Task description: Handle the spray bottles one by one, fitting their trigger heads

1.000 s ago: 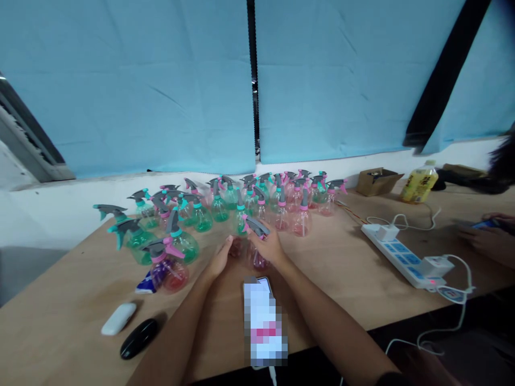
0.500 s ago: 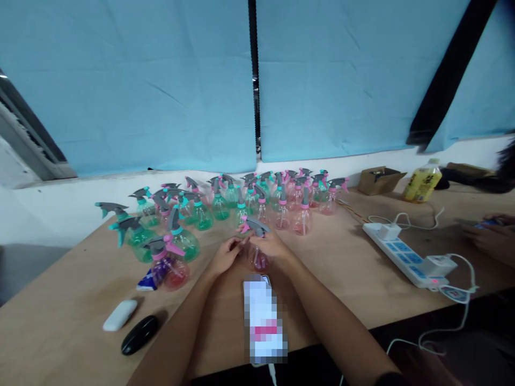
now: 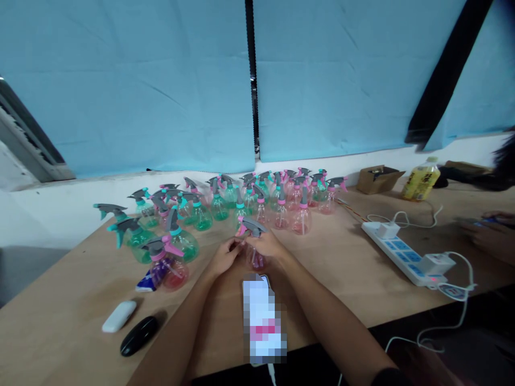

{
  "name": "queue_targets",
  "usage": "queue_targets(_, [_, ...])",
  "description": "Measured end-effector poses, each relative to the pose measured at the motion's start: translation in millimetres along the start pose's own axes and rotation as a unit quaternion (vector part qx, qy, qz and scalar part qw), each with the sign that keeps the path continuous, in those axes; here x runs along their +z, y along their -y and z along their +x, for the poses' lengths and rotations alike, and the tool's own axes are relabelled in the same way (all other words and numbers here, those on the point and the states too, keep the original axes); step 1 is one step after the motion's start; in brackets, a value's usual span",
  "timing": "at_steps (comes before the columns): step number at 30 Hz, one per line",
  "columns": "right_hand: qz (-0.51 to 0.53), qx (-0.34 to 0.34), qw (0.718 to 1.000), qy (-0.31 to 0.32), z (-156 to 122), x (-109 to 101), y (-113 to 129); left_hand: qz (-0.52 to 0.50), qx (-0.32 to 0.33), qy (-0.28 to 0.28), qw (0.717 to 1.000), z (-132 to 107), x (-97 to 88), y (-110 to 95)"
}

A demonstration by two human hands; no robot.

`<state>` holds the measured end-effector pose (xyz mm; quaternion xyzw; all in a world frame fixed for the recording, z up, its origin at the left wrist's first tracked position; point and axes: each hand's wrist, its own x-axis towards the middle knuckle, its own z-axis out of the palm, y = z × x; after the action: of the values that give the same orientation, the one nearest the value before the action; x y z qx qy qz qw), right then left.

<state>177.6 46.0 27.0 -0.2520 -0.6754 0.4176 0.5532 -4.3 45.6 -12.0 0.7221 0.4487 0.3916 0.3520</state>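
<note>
Between my hands is a spray bottle (image 3: 256, 261) with a clear pinkish body and a grey and pink trigger head, standing upright or nearly so. My right hand (image 3: 269, 245) is closed round its neck from the right, just under the head. From the left, my left hand (image 3: 226, 254) meets the same neck with curled fingers; its fingertips are partly hidden. Close behind stand several more spray bottles, among them a pink one (image 3: 301, 220) and a green one (image 3: 201, 219). A phone (image 3: 263, 316) with a blurred-out screen lies directly in front of the held bottle.
At the left are a pink spray bottle (image 3: 171, 276), a purple packet (image 3: 147, 281), a white case (image 3: 119, 316) and a black case (image 3: 139, 336). Rightward lie a power strip (image 3: 396, 252) with cables, a cardboard box (image 3: 378, 181) and a yellow drink bottle (image 3: 421, 181). Another person's hand (image 3: 493, 236) shows at the right edge.
The trigger head of the held bottle has shifted slightly left, and my right hand has moved a little with it. My left hand stays at the neck. The view has drifted slightly.
</note>
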Motion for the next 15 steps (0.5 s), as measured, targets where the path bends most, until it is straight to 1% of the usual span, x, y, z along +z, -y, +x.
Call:
queue_targets(2, [0.011,0.002,1.000,0.020,1.3,-0.4,1.5,0.003,0.003,-0.003,1.000,0.3,0.0,1.5])
queue_targets(4, [0.017,-0.001,1.000,0.026,2.1,-0.5,2.5,0.004,0.004,-0.003,1.000,0.5,-0.2,2.8])
queue_targets(9, [0.025,-0.017,1.000,0.003,2.2,2.1,7.2,0.002,0.003,0.004,1.000,0.9,-0.5,4.1])
queue_targets(15, [0.031,0.022,0.999,-0.010,2.0,4.8,16.7,0.010,0.011,0.004,1.000,0.8,-0.5,3.9])
